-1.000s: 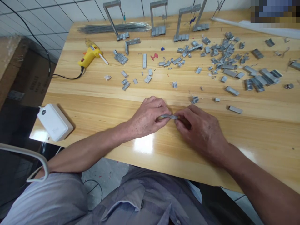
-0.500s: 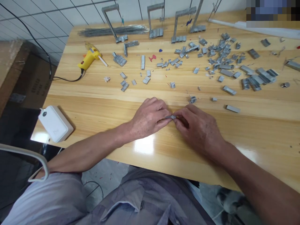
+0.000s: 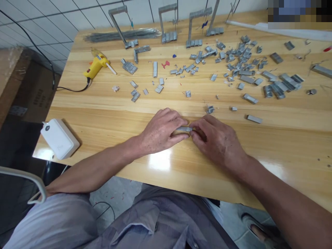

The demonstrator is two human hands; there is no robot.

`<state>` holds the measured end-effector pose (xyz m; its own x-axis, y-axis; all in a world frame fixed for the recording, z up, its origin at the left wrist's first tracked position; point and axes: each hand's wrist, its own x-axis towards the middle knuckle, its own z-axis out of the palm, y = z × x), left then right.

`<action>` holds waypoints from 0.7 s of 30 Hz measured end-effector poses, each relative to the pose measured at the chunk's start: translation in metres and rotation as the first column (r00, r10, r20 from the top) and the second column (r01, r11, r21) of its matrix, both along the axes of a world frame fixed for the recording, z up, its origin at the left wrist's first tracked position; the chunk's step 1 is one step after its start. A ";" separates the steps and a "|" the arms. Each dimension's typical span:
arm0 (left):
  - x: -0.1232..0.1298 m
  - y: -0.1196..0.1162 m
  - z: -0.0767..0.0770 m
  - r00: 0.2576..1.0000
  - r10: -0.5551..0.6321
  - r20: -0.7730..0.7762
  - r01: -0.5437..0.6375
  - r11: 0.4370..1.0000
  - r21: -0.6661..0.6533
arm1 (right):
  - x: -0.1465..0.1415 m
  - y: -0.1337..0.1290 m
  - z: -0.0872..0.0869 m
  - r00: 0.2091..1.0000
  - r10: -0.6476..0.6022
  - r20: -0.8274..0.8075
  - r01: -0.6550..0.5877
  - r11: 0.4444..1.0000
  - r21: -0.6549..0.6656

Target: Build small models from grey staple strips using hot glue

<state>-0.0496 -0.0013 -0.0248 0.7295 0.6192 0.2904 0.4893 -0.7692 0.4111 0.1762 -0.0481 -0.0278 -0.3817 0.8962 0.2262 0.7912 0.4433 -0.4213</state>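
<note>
One thin grey strip (image 3: 184, 129) is noted over the counter (image 3: 116, 121), well to the right of the white box (image 3: 60, 138). The right hand (image 3: 220, 138) has its grip closed in a pinch on the strip's right end; the left hand (image 3: 160, 133), nearer the white box, has its grip parted around the strip's left part, and whether it bears on it cannot be told. Beyond the white box and to its right lie a yellow glue gun (image 3: 97, 65) and, farther right, scattered grey pieces (image 3: 247, 79).
</note>
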 end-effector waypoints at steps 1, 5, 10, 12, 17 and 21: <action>0.000 0.000 0.000 1.000 0.001 0.004 -0.001 1.000 -0.006 | 0.000 0.000 0.000 1.000 0.000 -0.003 0.000 1.000 0.003; 0.002 0.000 -0.001 1.000 -0.001 0.000 0.001 0.999 0.052 | -0.001 0.000 0.001 1.000 -0.008 0.004 0.008 1.000 0.003; 0.003 -0.002 -0.002 0.998 0.020 -0.064 -0.006 0.978 0.207 | -0.002 0.000 0.000 1.000 -0.017 0.011 0.017 1.000 0.013; 0.004 -0.002 -0.002 0.998 0.022 -0.065 -0.007 0.974 0.224 | -0.002 0.001 0.000 1.000 -0.015 0.016 0.015 1.000 0.015; 0.005 -0.003 -0.001 1.000 0.024 0.007 -0.025 0.993 0.112 | 0.000 0.001 0.000 1.000 -0.003 0.013 0.003 1.000 0.002; 0.004 -0.001 -0.001 1.000 0.021 0.023 -0.021 1.000 0.014 | -0.001 0.001 0.000 1.000 -0.006 0.014 0.006 1.000 0.004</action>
<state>-0.0453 -0.0024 -0.0256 0.7096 0.6300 0.3155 0.4961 -0.7647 0.4111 0.1756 -0.0474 -0.0275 -0.3793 0.8976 0.2245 0.7996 0.4401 -0.4086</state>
